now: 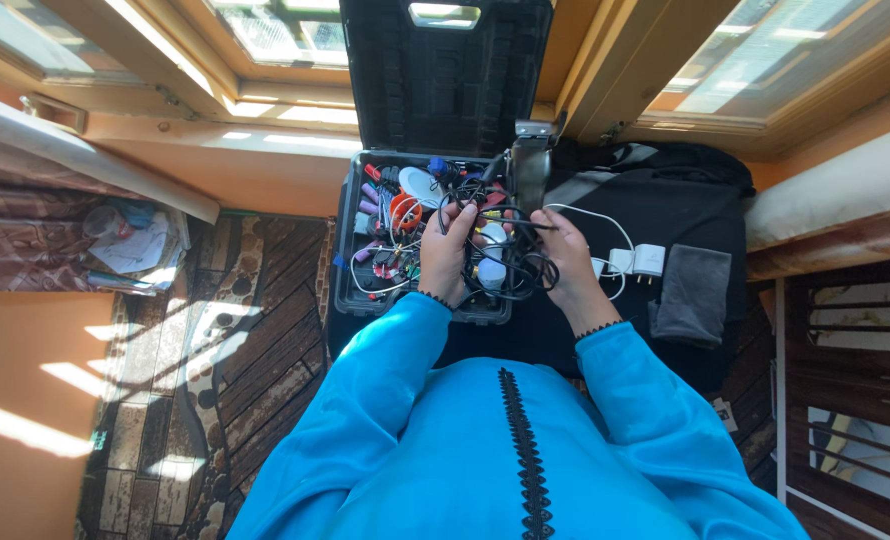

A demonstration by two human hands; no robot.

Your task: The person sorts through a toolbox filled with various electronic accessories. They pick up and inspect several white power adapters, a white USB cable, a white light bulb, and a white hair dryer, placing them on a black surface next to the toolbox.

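Both my hands hold a tangle of black cables (510,250) over the right part of an open black toolbox (348,262). My left hand (445,255) grips the bundle's left side above the box's contents. My right hand (565,255) pinches the cables on the right, near a dark flat object (530,172) that stands up from the bundle. The toolbox is full of mixed small things: coloured wires, an orange roll (405,210), a white oval piece (423,185). Its lid (445,70) stands upright behind. My sleeves are bright blue.
Two white plug adapters (640,260) with a white cable lie on a black cloth (675,205) right of the box, beside a folded grey cloth (693,292). A patterned rug (235,340) covers the floor at left. Papers and bags (130,245) are piled far left. Windows run behind.
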